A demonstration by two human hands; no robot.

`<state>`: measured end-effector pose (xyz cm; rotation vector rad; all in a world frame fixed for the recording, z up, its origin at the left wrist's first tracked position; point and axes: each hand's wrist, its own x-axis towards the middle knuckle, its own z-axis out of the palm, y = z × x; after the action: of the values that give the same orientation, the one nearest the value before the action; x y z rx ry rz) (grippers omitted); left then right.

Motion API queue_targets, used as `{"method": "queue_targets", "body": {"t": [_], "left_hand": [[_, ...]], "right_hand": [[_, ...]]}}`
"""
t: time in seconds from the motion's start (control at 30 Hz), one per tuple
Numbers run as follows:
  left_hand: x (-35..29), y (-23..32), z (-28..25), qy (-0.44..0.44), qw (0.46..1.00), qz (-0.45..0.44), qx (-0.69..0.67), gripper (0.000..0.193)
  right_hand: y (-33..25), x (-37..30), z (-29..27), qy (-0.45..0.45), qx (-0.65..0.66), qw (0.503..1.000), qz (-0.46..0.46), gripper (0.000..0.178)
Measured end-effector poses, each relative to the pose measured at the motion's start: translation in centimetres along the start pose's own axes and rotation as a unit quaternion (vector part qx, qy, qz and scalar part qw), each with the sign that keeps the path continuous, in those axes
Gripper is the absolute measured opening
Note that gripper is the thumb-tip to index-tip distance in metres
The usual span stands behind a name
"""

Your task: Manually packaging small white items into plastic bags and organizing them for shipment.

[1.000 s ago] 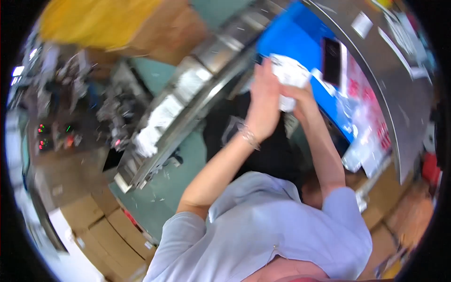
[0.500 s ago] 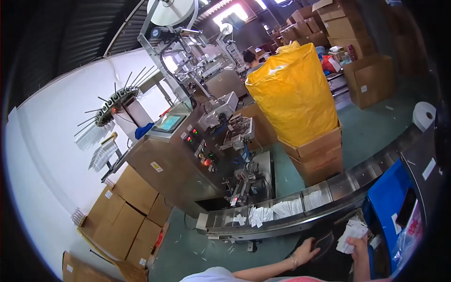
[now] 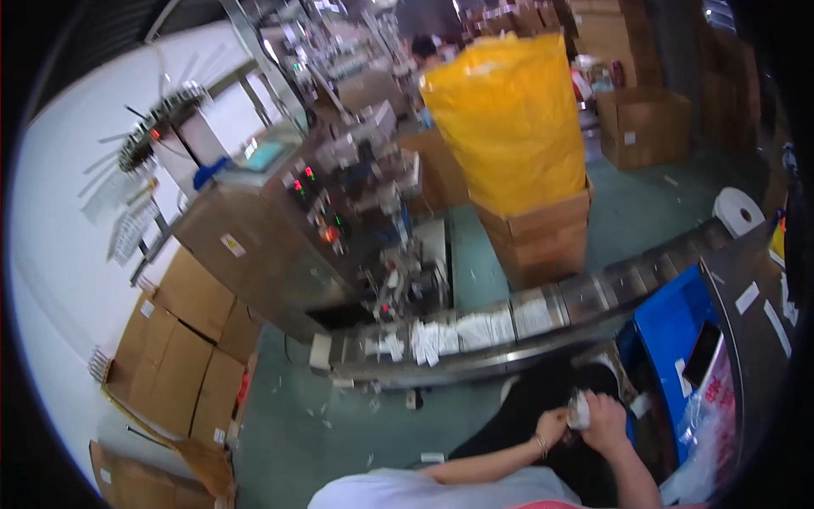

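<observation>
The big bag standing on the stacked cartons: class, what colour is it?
Yellow. The bag shows best in the head view, above the brown cartons.

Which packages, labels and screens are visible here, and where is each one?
White sachets: flat, in a row on the conveyor.
White packet: small, held between left hand and right hand.
Brown cartons: stacked at left, small white labels.
Yellow bag: tall, on cartons.
Screen: small, bluish, on the machine.

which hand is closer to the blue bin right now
Right. The right hand is just left of the blue bin, close to its near edge. The left hand sits farther left, on the other side of the white packets both hands hold.
</observation>
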<state>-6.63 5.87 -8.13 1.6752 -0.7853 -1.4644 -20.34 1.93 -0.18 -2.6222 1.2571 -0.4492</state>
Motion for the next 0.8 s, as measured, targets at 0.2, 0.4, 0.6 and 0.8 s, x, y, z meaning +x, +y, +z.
{"method": "queue_targets", "body": {"t": [0.2, 0.4, 0.6, 0.8], "left_hand": [[-2.2, 3.1, -1.6, 0.152, 0.981, 0.118, -0.003, 0.021], [-1.0, 1.6, -2.1, 0.303, 0.911, 0.281, 0.008, 0.019], [-2.9, 3.7, -2.0, 0.199, 0.938, 0.286, 0.005, 0.015], [-1.4, 4.0, -2.4, 0.207, 0.921, 0.326, 0.046, 0.016]], "right_hand": [[-1.6, 3.3, -1.6, -0.121, -0.067, 0.986, -0.094, 0.057], [-3.3, 4.0, -0.1, -0.15, -0.17, 0.953, -0.202, 0.053], [-3.9, 4.3, 0.1, -0.193, -0.157, 0.964, -0.097, 0.04], [-5.1, 5.0, 1.9, -0.174, -0.198, 0.964, 0.034, 0.037]]}}
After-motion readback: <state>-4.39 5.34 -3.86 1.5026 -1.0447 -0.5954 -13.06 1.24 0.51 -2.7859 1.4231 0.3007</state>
